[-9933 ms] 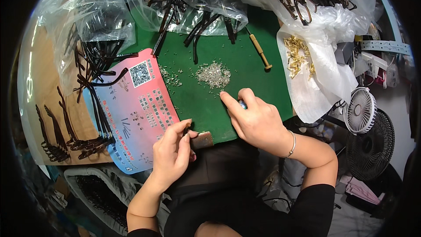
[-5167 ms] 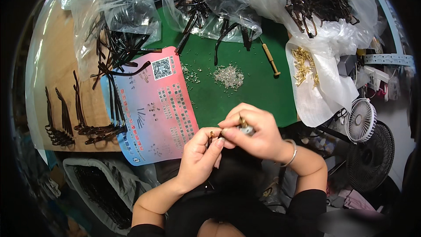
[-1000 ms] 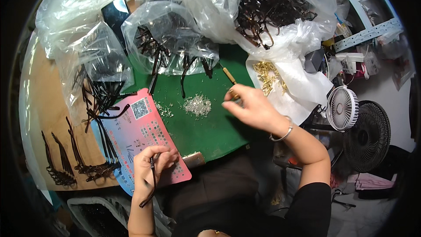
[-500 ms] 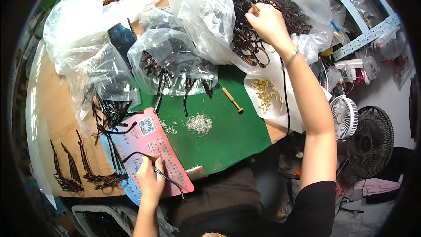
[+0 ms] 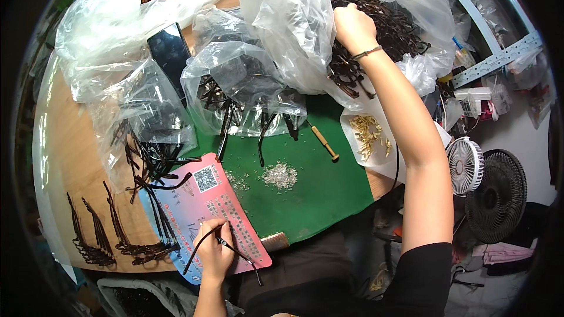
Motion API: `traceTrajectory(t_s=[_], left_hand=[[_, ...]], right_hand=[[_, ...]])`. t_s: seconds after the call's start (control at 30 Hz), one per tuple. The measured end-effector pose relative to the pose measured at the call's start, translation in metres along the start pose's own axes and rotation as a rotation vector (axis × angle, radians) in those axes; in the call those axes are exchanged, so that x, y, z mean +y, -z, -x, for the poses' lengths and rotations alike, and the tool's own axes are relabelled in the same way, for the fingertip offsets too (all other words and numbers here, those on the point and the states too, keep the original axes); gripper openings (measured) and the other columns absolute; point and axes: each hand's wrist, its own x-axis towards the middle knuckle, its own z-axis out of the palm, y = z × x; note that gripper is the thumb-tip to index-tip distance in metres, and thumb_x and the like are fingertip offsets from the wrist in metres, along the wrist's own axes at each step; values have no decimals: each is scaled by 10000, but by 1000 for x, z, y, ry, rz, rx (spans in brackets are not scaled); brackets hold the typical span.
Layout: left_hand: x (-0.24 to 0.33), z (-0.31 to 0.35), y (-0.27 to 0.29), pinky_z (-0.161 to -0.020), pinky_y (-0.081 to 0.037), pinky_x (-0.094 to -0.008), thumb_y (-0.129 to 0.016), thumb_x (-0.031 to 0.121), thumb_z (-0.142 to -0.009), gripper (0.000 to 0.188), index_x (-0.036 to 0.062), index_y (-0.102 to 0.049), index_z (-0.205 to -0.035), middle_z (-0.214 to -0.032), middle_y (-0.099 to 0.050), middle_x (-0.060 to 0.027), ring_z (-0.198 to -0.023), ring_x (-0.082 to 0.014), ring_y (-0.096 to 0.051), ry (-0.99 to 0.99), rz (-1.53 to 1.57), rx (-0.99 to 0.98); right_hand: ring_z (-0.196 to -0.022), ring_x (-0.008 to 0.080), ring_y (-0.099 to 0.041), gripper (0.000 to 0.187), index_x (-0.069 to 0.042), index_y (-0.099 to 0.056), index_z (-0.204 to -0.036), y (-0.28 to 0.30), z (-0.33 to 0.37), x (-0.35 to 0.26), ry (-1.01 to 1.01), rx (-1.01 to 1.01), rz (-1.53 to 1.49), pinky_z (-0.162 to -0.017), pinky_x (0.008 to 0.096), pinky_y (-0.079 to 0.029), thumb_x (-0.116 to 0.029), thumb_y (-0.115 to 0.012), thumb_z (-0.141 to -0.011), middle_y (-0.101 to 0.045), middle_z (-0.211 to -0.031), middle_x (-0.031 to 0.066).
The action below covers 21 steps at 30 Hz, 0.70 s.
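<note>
Near the front edge of the table, my left hand [image 5: 215, 252] is closed on thin, curved, dark eyeglass temples [image 5: 241, 252], held over a pink and blue printed sheet [image 5: 249, 229]. My right arm reaches far to the right, where my right hand [image 5: 355, 29] lies over a heap of dark brown eyeglass frames [image 5: 390, 26] in an open plastic bag [image 5: 288, 17]. Its fingers are curled and partly hidden; what they hold, if anything, does not show.
On a green mat [image 5: 317, 199] lie a heap of tiny silvery bits [image 5: 279, 176] and a slim screwdriver [image 5: 324, 144]. Small brass-coloured pieces [image 5: 370, 135] rest on white paper. Dark temples [image 5: 94, 252] stand in bundles at left. A phone [image 5: 169, 50] sits among bags; fans [image 5: 496, 196] stand right.
The view has shifted slightly. My right hand has turned over the frames, its fingers now more hidden. My left hand still holds the temples, now tilted differently.
</note>
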Motion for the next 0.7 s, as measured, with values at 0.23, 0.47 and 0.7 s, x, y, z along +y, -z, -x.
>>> traceTrajectory(t_s=[0.23,0.47,0.7], left_hand=[[4,-1,3,-566,-456,-326,-622,-16,-780,84,-1,-573,-846,-752,-593,-130,-621,-275,-579,-71,-34,13],[10,-4,-4,-600,-471,-341,-638,-2,-788,97,17,-582,-865,-759,-590,-134,-644,-292,-578,-102,-5,41],[0,-1,12,-655,-469,-340,-645,-14,-781,98,4,-601,-867,-773,-596,-138,-710,-286,-578,-8,-1,39]], right_hand=[[-872,356,-646,219,-47,-674,-903,42,14,42,-120,64,-79,-766,430,-518,-119,-534,-751,-660,-907,202],[-531,144,-589,170,-31,-593,-877,84,46,79,-268,105,-909,-489,279,-473,-129,-582,-738,-654,-694,85],[-620,276,-588,188,-76,-553,-837,100,241,-57,704,-230,-1065,-545,318,-495,-65,-654,-679,-556,-705,79]])
